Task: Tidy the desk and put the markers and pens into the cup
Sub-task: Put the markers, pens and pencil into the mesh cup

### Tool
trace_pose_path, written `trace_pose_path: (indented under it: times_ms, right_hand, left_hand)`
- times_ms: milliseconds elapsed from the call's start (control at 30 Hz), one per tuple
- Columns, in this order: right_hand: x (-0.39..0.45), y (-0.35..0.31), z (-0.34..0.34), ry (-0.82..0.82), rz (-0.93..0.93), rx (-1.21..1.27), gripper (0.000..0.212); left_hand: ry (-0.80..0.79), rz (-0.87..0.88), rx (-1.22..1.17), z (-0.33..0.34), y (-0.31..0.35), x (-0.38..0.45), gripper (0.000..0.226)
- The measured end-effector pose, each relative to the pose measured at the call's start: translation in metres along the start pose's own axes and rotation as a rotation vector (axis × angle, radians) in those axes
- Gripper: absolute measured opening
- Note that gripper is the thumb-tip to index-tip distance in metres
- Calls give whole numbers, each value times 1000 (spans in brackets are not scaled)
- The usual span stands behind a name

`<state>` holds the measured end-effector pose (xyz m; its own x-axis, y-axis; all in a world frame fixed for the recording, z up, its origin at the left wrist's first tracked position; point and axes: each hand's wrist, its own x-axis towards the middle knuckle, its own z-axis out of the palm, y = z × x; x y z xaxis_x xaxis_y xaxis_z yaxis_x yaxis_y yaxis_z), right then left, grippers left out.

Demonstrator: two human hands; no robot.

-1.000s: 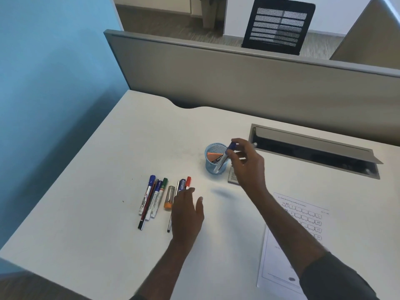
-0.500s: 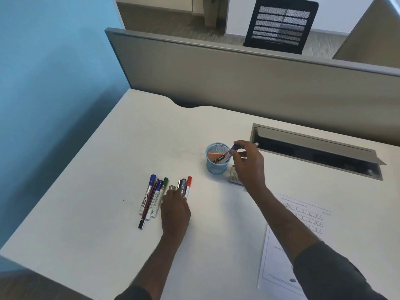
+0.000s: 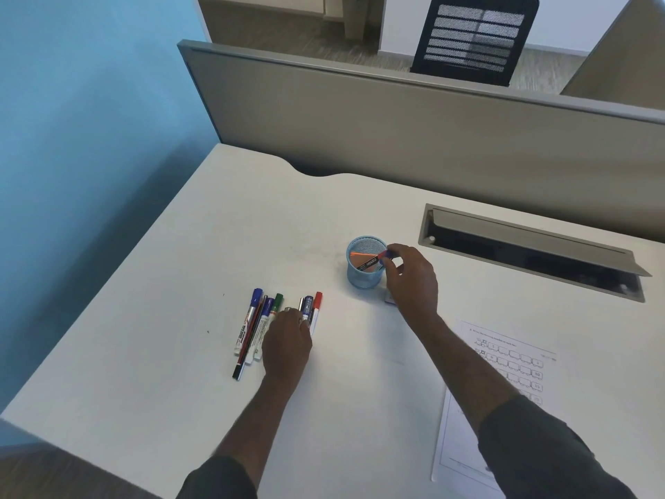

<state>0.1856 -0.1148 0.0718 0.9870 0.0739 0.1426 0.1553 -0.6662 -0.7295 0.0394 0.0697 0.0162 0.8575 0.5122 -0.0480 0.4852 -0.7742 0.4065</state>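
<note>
Markers and pens are what this desk [image 3: 201, 268] is about, and most lie in a loose row on its white top, left of the cup and well apart from it, long axes pointing away from the person toward the grey partition [image 3: 396, 131]. A printed sheet [image 3: 503, 358] sits on the right and a cable tray [image 3: 532, 246] is sunk in behind the cup. The left hand [image 3: 288, 345] rests right on the row, fingers curled down over the right-hand pair, a blue marker [image 3: 307, 307] and a red marker [image 3: 316, 305]; whether it has closed on one I cannot tell, since the fingertips are hidden. To its left a second blue marker [image 3: 249, 320], a green marker [image 3: 270, 320] and a thin dark pen [image 3: 248, 349] lie untouched. That hand is plainly the nearer one to the row, and I judge a lengthwise pinch would suit whatever it lifts. The right hand [image 3: 410, 279] is at the cup's [image 3: 363, 279] near rim, fingertips pinched on the blue cap of a marker [image 3: 370, 262] slanting down into the blue mesh. Inside, an orange pen [image 3: 361, 253] leans across. Something small and pale lies under the right palm; I cannot make it out.
</note>
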Motion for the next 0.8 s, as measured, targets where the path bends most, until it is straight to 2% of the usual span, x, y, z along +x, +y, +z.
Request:
trace_pose_path:
  times_ms: [133, 300, 367, 433, 567, 800]
  right_hand:
    - [-6, -1, 1, 64, -30, -43, 37]
    - [-36, -10, 18, 195, -261, -53, 21]
    - [-55, -15, 35, 106, -237, -41, 18]
    - [-71, -19, 53, -60, -96, -43, 17]
    - [-76, -25, 86, -411, 197, -108, 28]
    - [-72, -35, 102, -477, 301, -221, 36]
  left_hand:
    - [-26, -38, 34, -1, 2, 5, 19]
    - [-80, -75, 77, -1, 2, 7, 21]
    - [-100, -87, 80, 0, 3, 8, 22]
    - [-119, -96, 88, 0, 4, 8, 24]
    - [-140, -116, 97, 2, 7, 9, 26]
    - [-124, -112, 109, -1, 13, 12, 34]
